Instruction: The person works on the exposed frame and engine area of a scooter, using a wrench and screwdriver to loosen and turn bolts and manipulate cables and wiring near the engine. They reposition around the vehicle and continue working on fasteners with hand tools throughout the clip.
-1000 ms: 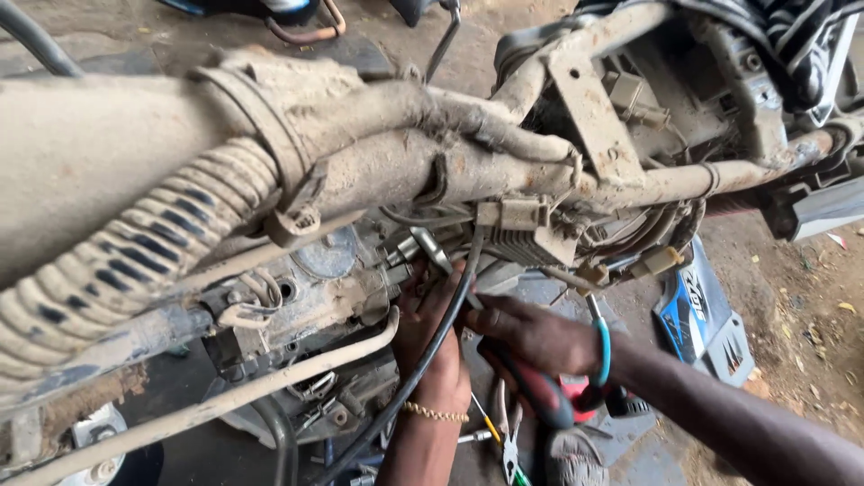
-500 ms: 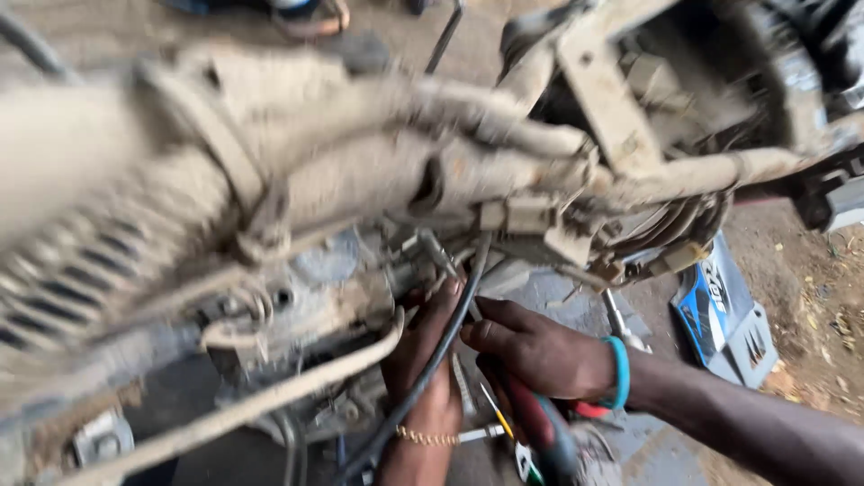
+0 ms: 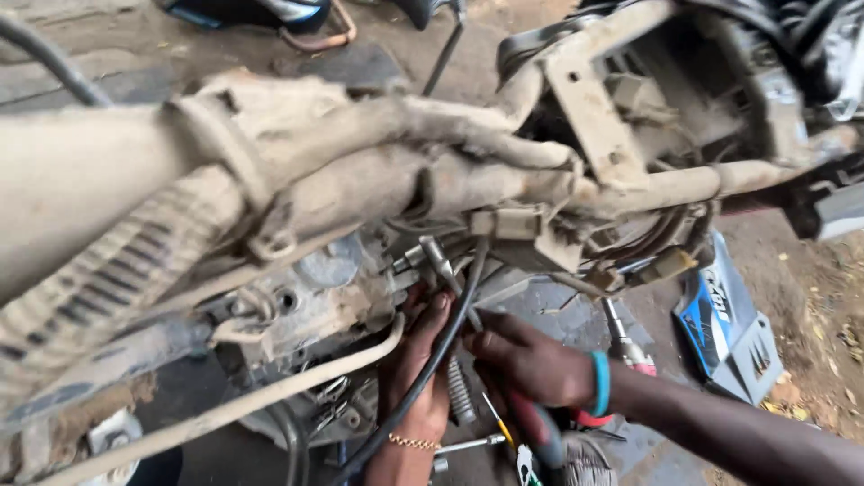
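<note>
Head view, one entry. Motorcycle frame [image 3: 378,180], caked in dust, runs from 9 to 3 o'clock; engine [image 3: 315,297] hangs beneath at centre.

Left hand [image 3: 418,364] — at 6 o'clock, fingers reaching up behind the black cable [image 3: 450,333] toward a metal fitting [image 3: 439,261] on the engine side; touching there, but whether it grips anything I cannot tell. Thin gold bracelet [image 3: 412,441] at the wrist.

Right hand [image 3: 531,360] — at 5 o'clock, blue wristband [image 3: 600,382], fingers curled near the cable; its hold cannot be told either.

Change since a second ago: both hands sit in much the same spot under the frame, the right one drawn slightly nearer the left; the work stays at the fitting.

Around: screwdrivers [image 3: 504,432] at 6 o'clock, blue-and-white panel [image 3: 724,324] at 4 o'clock on dirt ground [image 3: 819,315].
</note>
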